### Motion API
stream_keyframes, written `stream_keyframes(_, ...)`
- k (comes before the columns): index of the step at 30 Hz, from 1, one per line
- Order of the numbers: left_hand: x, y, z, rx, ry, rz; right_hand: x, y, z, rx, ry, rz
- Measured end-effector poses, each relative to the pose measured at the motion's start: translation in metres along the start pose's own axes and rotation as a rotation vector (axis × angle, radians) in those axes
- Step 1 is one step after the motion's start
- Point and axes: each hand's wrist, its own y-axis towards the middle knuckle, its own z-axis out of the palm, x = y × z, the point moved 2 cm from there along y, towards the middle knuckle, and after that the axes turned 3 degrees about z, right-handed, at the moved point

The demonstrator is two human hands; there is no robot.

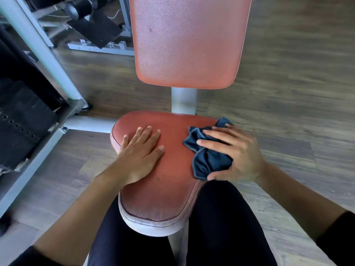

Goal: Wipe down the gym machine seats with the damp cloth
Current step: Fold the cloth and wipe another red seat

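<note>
A worn red padded seat (169,189) fills the middle of the view, with its red backrest (188,41) upright behind it on a grey post (184,100). My left hand (142,152) rests flat on the seat's left part, fingers straight and spread. A crumpled dark blue cloth (209,158) lies on the seat's right edge. My right hand (234,150) holds it down, fingers over the top and thumb curled under its near end. My legs in black trousers straddle the seat's front.
A grey steel frame (36,47) slants down the left side, joined to the seat by a crossbar (88,124). A black weight stack (21,120) stands at far left. Another machine's base (99,46) sits behind. Wood-pattern floor (297,83) surrounds the seat.
</note>
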Motion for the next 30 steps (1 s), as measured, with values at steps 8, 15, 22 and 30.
stream_keyframes(8,0.000,-0.002,0.002,-0.023,-0.017,0.007,0.010,-0.011,0.013,-0.171,-0.020,-0.227)
stream_keyframes(15,0.001,0.000,0.004,-0.032,0.004,0.004,-0.028,-0.008,0.006,-0.137,0.008,-0.031)
stream_keyframes(22,0.000,0.001,0.004,-0.041,-0.021,0.007,0.016,-0.004,0.012,-0.072,0.076,-0.139)
stream_keyframes(30,0.000,0.002,0.004,-0.027,0.012,0.014,-0.012,0.018,0.007,0.009,0.066,0.104)
